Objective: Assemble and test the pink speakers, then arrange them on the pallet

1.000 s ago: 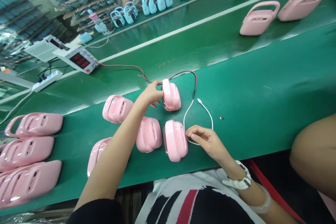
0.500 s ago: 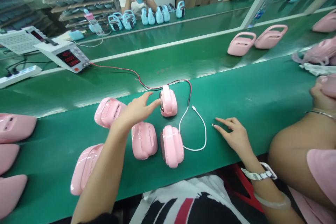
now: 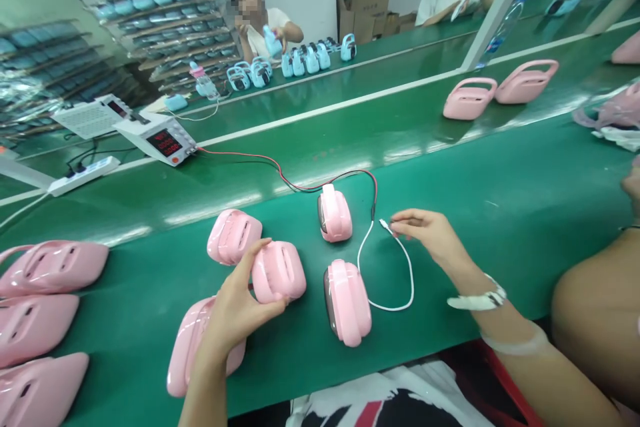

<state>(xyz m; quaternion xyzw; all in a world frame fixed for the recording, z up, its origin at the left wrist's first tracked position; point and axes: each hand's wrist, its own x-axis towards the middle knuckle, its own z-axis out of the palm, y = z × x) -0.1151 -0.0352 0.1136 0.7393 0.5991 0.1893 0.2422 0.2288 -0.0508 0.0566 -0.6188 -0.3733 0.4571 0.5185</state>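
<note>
My left hand [image 3: 245, 300] is wrapped round a pink handled device [image 3: 280, 271], thumb on its near side and fingers on its far side. At the plug end of a white cable [image 3: 413, 280], the fingertips of my right hand [image 3: 420, 230] are pinched together just behind the plug. Between my hands stand two more pink devices, one farther off [image 3: 336, 215] and one nearer [image 3: 350, 303], their dark faces turned left. Another pink device [image 3: 233, 235] sits beyond my left hand, and one [image 3: 190, 347] is partly hidden behind my left forearm.
Several pink devices [image 3: 55, 267] line the left side of the green table [image 3: 300, 380]. A power supply [image 3: 165, 140] with a red display feeds the cable through red and black wires. Two pink devices [image 3: 470, 100] stand farther back. Co-workers sit opposite; another person's arm [image 3: 595, 280] is at right.
My left hand has moved from beside the far upright device back and down onto another pink device. My right hand has moved up and left to the cable plug, its fingers closing. The view has shifted.
</note>
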